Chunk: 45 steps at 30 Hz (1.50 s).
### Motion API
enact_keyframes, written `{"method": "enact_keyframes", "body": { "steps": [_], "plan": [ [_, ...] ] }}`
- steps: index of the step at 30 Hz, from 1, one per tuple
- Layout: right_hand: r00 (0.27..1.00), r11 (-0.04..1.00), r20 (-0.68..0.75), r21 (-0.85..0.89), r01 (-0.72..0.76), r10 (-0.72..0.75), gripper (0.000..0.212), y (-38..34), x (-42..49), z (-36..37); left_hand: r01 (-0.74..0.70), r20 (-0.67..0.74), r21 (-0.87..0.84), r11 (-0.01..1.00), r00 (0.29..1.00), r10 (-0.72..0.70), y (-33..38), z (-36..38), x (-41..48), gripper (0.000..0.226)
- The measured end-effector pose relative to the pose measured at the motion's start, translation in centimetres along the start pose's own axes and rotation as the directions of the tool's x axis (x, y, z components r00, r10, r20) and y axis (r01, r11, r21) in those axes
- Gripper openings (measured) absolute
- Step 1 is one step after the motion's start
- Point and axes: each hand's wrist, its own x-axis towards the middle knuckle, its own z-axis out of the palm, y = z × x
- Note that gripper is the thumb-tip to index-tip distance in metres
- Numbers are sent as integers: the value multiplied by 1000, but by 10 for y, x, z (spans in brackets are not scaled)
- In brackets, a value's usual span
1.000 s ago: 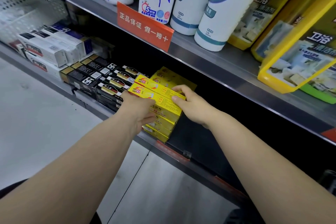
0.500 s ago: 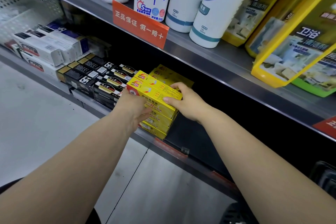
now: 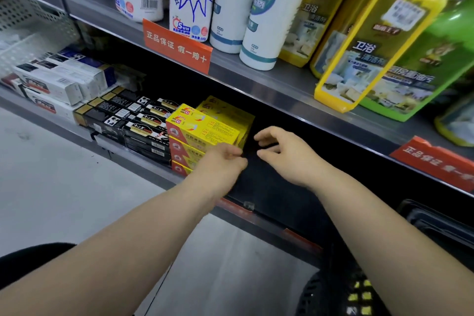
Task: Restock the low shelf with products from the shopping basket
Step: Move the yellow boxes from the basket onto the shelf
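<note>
Nearest, at the lower right, the basket (image 3: 316, 292) stands on the floor just below the shelf edge, within easy reach. Yellow shows through its mesh wall, so it probably holds more stock, though what kind cannot be made out.

Both forearms reach forward over the floor to the low shelf (image 3: 272, 195). The left hand (image 3: 222, 163) lies at the right end of the yellow boxes (image 3: 205, 131), fingers loosely bent and clamped on nothing. Blur hides whether the fingertips touch the stack or hang just off it, but the placing suits squaring the ends flush. The right hand (image 3: 284, 154) hovers over the bare dark part of the shelf just right of the stack, fingers loosely curled and apart, holding nothing. It is apart from the boxes.

The yellow boxes are stacked several high at the shelf's front edge, long sides facing out, with more yellow ones behind, so the labels face the aisle. They sit against the black boxes (image 3: 133, 120) to their left, which keeps the row tight. Farther left are white boxes (image 3: 59, 82), stacked the same way.

Judging by the bare shelf to the right, there is room for more, and the restock looks only partly done.

Above, the upper shelf (image 3: 256, 77) carries upright bottles (image 3: 269, 13) and an orange tag (image 3: 177, 46) on its lip.
</note>
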Motion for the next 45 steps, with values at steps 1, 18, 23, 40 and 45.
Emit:
{"method": "enact_keyframes", "body": {
  "steps": [1,18,23,40,45],
  "plan": [
    [1000,1000,-5,17,8,-8,20,4,-20,-13,-83,76,48,995,994,79,1,9,-9,15],
    [882,882,109,67,-466,458,10,159,-258,-31,-970,897,128,209,202,393,-16,139,-127,26],
    [670,827,484,-349,-442,562,27,193,-269,30,-976,925,169,136,205,320,-22,150,-135,25],
    [803,716,480,414,-562,353,49,155,-250,-48,-902,889,201,381,332,316,-20,151,-133,27],
    [921,578,150,739,-346,360,54,134,-252,-86,-645,665,109,756,613,427,-10,146,-129,45]
  ]
}}
